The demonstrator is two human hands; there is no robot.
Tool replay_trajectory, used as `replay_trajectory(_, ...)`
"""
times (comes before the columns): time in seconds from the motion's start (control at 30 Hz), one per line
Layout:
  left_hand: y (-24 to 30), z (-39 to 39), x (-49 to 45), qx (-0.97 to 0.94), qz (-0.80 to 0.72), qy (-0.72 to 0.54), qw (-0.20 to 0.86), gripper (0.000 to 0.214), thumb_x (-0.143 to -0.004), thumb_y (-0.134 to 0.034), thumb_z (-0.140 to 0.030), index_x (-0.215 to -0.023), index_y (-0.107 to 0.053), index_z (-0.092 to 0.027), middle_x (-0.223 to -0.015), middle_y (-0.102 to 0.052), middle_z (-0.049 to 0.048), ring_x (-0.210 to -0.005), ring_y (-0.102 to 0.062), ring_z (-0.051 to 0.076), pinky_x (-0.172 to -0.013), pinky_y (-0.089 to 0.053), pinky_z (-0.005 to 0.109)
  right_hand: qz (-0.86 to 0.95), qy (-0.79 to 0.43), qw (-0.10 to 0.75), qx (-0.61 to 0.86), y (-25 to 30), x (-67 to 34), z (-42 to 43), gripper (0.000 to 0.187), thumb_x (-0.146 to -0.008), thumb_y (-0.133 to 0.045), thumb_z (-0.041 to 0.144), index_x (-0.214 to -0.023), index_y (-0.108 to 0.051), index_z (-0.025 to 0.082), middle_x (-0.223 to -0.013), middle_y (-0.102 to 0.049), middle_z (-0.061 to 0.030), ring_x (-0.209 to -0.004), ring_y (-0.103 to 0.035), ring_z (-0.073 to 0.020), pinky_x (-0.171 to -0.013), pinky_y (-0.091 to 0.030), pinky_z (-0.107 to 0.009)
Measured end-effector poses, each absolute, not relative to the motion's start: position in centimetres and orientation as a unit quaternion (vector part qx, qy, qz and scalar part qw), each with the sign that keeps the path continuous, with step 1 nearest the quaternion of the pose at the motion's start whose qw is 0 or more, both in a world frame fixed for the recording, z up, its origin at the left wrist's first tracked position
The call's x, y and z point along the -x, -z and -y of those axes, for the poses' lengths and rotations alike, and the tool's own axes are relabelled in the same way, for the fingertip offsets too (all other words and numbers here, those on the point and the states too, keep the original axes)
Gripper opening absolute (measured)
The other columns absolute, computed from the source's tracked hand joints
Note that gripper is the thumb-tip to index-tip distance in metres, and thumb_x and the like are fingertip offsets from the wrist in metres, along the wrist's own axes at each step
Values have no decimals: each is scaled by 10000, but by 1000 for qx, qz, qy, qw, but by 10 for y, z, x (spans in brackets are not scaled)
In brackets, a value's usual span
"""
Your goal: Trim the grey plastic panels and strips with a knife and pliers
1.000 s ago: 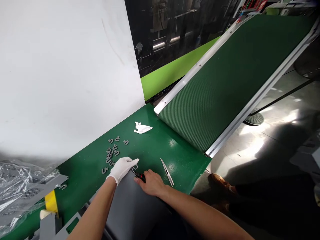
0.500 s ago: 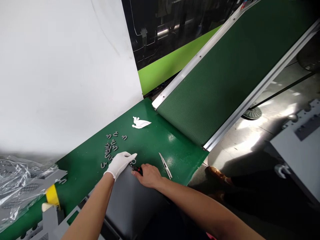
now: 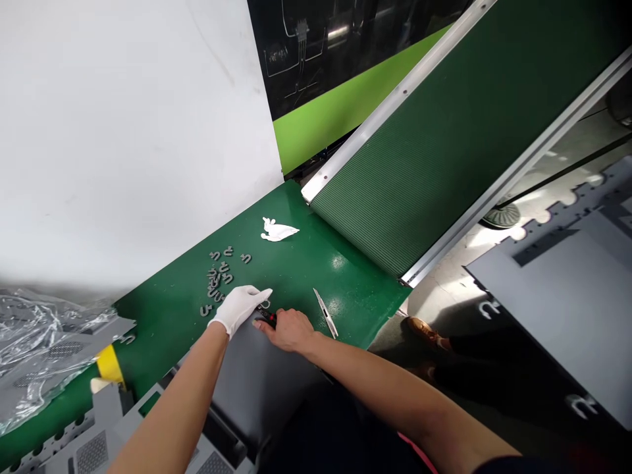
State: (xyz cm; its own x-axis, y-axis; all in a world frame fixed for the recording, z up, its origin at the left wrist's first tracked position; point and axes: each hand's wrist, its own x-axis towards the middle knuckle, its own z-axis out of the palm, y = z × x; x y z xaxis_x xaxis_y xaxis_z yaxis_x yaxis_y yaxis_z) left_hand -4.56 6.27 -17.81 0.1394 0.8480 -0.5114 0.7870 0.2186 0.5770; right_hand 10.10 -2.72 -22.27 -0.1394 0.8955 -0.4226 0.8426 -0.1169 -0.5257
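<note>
2 hands at work over the near edge of a green tabletop (image 3: 291, 283), close together. Left hand (image 3: 241, 308), in a white glove: grip narrow, thumb and fingertips pinching a small hooked part (image 3: 265, 305). That part sits at the fingertips, between the 2 hands, by the tip of a black hand tool (image 3: 270, 318) with a red mark. Right hand (image 3: 292, 329), bare: grip closed round the tool's handle; the exact kind of tool is too small to tell.

Far and left of the gloved hand, a loose group of grey hooked pieces (image 3: 245, 258), some overlapping; 1 lies apart on the right side, 1 nearer, just left of the glove. Farther out, a crumpled white glove (image 3: 279, 232). Right of the bare hand, a slim silver knife (image 3: 325, 314), flat, set aslant.

Left end: clear plastic wrap (image 3: 44, 349) over grey metal; yellow piece (image 3: 109, 365) beside it. Far right, a ribbed green conveyor belt (image 3: 434, 145) meets the tabletop. Near right, a grey metal panel (image 3: 548, 303).
</note>
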Motion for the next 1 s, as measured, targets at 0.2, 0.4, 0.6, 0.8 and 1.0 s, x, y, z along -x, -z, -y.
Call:
replay_trajectory(0.2, 175, -63, 41, -622, -661, -26, 418, 538, -777, -669, -742, -743, -745, -211, -770, -716, 29, -726, -571, 208, -662, -405, 309, 659, -362, 28, 659, 227, -107, 24, 1018, -899, -161, 917, -1049, -765, 111, -1022, -768, -250, -1019, -745, -384, -892, -568, -481)
replay_trajectory(0.4, 177, -66, 38, -622, -646, -32, 442, 569, -779, -656, -755, -730, -738, -194, -765, -679, 14, -713, -510, 182, -660, -407, 292, 667, -377, 7, 643, 231, -112, 16, 1035, -926, -104, 885, -1081, -774, 112, -1068, -762, -261, -1053, -733, -389, -898, -563, -492)
replay_trajectory(0.6, 183, -71, 36, -609, -653, -2, 450, 561, -774, -662, -743, -794, -759, -190, -725, -623, 1, -668, -452, 165, -617, -386, 286, 694, -397, -13, 600, 226, -144, -3, 943, -880, -275, 934, -963, -781, 142, -1095, -762, -243, -1088, -715, -394, -925, -542, -473)
replay_trajectory(0.8, 202, -80, 42, -616, -664, 19, 423, 523, -829, -612, -701, -825, -735, -193, -768, -660, 17, -713, -544, 192, -680, -424, 306, 674, -418, 1, 609, 229, -161, -4, 893, -880, -284, 934, -908, -756, 176, -1046, -772, -188, -1038, -720, -352, -870, -527, -419)
replay_trajectory(1.0, 220, -82, 50, -630, -677, 66, 376, 228, -728, -727, -357, -911, -754, -225, -876, -751, 47, -854, -684, 273, -756, -453, 337, 599, -430, 38, 674, 249, -187, 38, 669, -993, -365, 759, -975, -719, 191, -917, -764, -93, -840, -721, -240, -688, -486, -315)
